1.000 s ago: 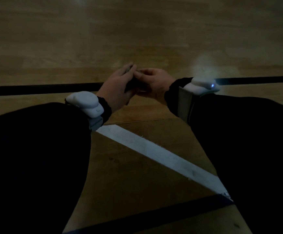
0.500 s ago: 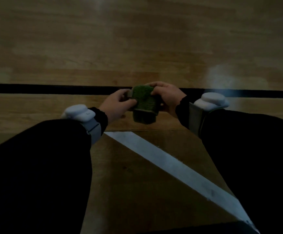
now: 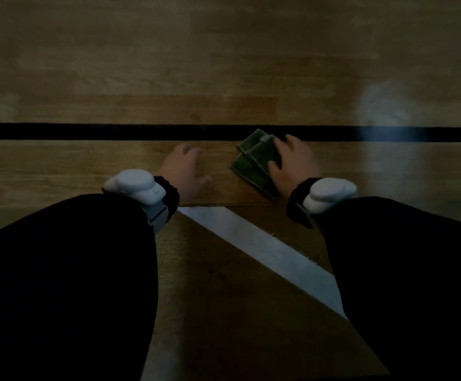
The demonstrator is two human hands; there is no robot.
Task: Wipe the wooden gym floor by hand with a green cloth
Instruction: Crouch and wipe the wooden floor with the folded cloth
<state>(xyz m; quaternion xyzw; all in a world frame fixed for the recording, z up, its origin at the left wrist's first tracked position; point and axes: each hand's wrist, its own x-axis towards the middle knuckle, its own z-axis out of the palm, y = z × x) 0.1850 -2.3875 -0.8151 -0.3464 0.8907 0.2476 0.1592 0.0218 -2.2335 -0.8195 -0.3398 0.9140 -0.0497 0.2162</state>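
Where folded, green cloth (image 3: 254, 160) looks rectangular.

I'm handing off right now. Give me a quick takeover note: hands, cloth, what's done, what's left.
Right hand: flat on the cloth, fingers spread, pressing it to the floor.
Left hand: open, holds nothing, beside the cloth and apart from it; contact with the floor unclear.
Cloth: folded, just this side of the black line, its far corner over it.
Done: cloth is down under the hand.
Left: the wiping; no wiped patch is visible in this dim view.
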